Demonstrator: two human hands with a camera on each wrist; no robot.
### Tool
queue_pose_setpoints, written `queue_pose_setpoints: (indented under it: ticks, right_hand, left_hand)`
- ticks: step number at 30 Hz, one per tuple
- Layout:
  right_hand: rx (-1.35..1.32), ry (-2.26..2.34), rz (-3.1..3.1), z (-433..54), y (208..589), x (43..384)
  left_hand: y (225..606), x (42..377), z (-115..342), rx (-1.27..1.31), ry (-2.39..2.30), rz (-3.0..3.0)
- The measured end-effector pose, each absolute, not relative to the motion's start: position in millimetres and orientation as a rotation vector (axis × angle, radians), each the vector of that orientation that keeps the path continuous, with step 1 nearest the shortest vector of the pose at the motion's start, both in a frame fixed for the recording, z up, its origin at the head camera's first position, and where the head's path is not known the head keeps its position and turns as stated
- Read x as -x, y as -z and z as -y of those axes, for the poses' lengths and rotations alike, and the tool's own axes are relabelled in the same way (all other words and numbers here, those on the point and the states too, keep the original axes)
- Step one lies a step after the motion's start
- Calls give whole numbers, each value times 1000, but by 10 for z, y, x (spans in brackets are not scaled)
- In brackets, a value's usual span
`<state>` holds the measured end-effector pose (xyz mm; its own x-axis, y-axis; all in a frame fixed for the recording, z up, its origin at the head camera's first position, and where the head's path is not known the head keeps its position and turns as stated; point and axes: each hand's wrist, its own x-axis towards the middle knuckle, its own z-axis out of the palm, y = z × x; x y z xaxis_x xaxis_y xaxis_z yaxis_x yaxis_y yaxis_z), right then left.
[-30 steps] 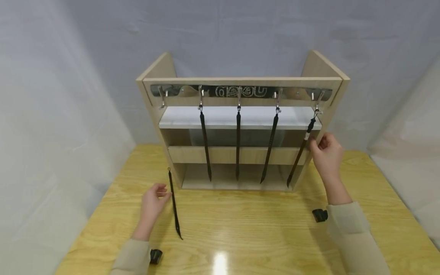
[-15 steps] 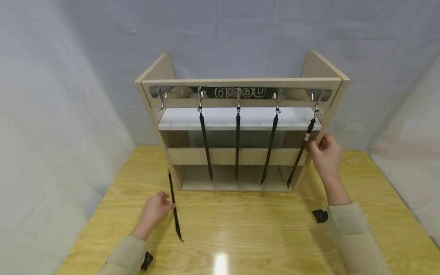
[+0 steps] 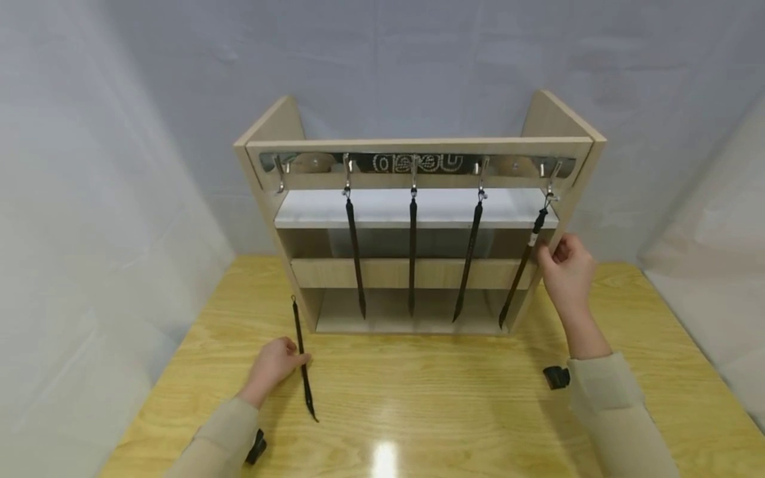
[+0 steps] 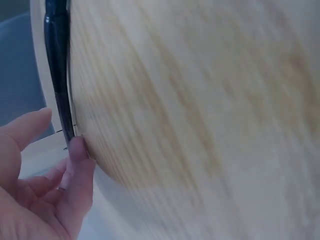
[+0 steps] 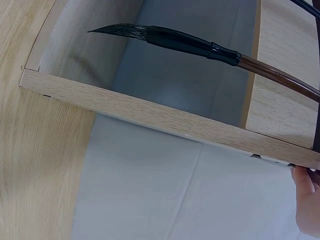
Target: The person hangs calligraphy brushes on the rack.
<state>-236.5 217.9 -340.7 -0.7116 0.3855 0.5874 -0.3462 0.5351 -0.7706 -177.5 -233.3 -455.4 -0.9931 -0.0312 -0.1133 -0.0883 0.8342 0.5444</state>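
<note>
My left hand (image 3: 273, 365) is at a dark ink brush (image 3: 307, 388) lying on the table left of the rack, loop end away from me. In the left wrist view a fingertip touches the brush handle (image 4: 58, 60), and the thumb stands a little apart on its other side. My right hand (image 3: 568, 269) holds the right side panel of the wooden rack (image 3: 335, 272), thumb at its front edge and fingers bent at its outer face. Beside it hangs a brush with a white band (image 3: 532, 238); its bristles (image 5: 122, 30) show in the right wrist view.
Several brushes hang by loops from a metal hook rail (image 3: 364, 162) along the rack's top; the leftmost hook (image 3: 279, 174) bears none. White cloth (image 3: 119, 199) closes off the back and sides. The wooden table (image 3: 418, 392) lies in front of the rack.
My left hand has slid down along the lying brush toward me, and its thumb now reaches over the handle. The right hand has stayed at the side panel.
</note>
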Motion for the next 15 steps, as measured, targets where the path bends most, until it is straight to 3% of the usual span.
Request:
queue_pose_setpoints:
  ticks: [15]
  right_hand:
    - [3, -1284, 2024, -2165, 3371, 2336]
  left_hand:
    - [4539, 1811, 2353, 210, -1008, -2779]
